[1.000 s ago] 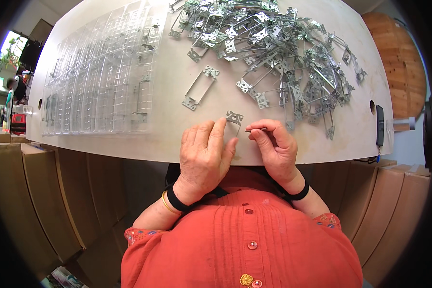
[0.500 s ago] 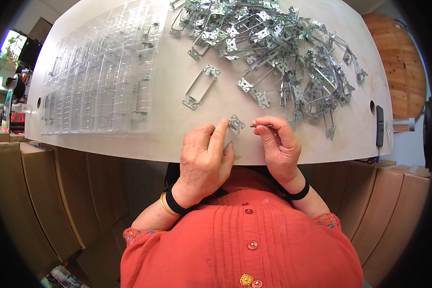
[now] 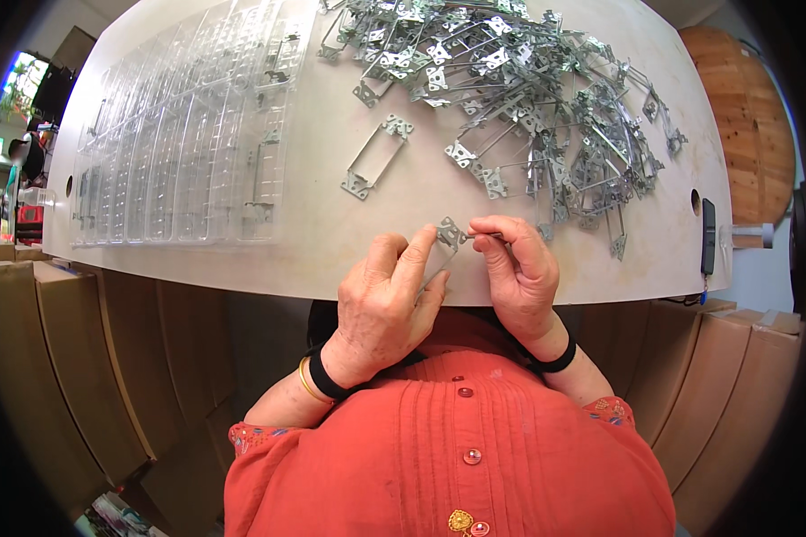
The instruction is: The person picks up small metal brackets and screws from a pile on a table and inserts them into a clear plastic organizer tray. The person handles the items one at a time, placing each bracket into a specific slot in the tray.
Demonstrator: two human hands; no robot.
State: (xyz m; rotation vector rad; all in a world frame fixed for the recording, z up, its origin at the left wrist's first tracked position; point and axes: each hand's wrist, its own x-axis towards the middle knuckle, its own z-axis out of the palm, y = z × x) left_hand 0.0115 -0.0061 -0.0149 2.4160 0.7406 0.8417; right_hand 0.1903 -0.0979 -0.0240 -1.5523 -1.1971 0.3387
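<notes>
- Left hand point(image 3: 387, 300) closed around a metal bracket point(image 3: 449, 234); forefinger and thumb pinch the bracket's upper end, the rest of the frame hidden under the fingers.
- Right hand point(image 3: 518, 268) pinched shut, thumb and forefinger tips on a small thin part that meets the bracket's top end; too small to tell what kind of part.
- Both hands touch at the bracket, low over the near edge of the pale table point(image 3: 331, 233).
- Just beyond the grip and to its left: one loose bracket point(image 3: 376, 163) lying flat, alone.
- Further out, beyond and right of the grip: big heap of brackets point(image 3: 528, 98), tangled together.
- Far left of the grip: row of clear plastic trays point(image 3: 179, 143), a few metal parts in the nearest column.
- Right of the grip at the table's edge: dark slim device point(image 3: 707, 236).
- Black bands on both wrists; gold bangle on the left.
</notes>
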